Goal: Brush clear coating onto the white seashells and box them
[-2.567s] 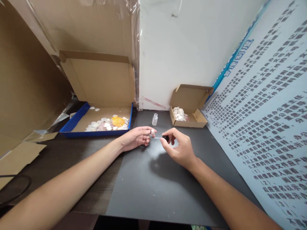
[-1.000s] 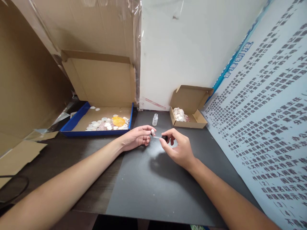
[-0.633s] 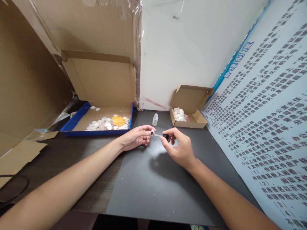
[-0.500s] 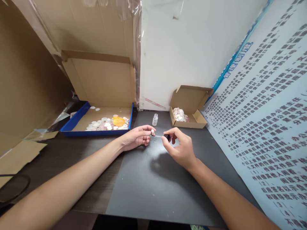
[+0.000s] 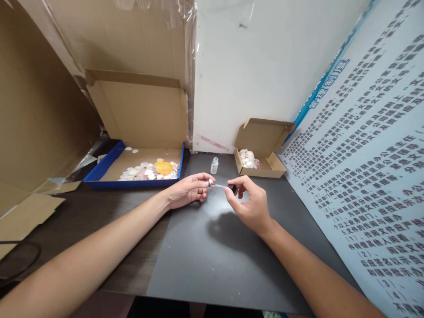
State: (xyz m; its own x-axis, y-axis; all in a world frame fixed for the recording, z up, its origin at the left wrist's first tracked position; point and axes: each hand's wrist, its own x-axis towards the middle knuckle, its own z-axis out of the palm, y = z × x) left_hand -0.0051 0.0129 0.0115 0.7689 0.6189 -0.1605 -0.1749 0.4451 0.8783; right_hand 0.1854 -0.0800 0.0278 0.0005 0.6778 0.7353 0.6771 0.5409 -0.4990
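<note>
Shell [image 5: 211, 182], apparently (small), pinched at tip of left grip [image 5: 188, 191]

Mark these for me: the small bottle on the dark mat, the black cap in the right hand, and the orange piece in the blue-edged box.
Small bottle [image 5: 214, 166]: head view, middle of its front.
Black cap [image 5: 233, 189]: head view, dark side left uncovered.
Orange piece [image 5: 164, 167]: head view, middle of its top surface.

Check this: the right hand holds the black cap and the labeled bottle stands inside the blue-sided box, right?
No: the head view shows the labeled bottle on the dark gray mat, not inside the blue-sided box. The right hand does hold the black cap.
</note>
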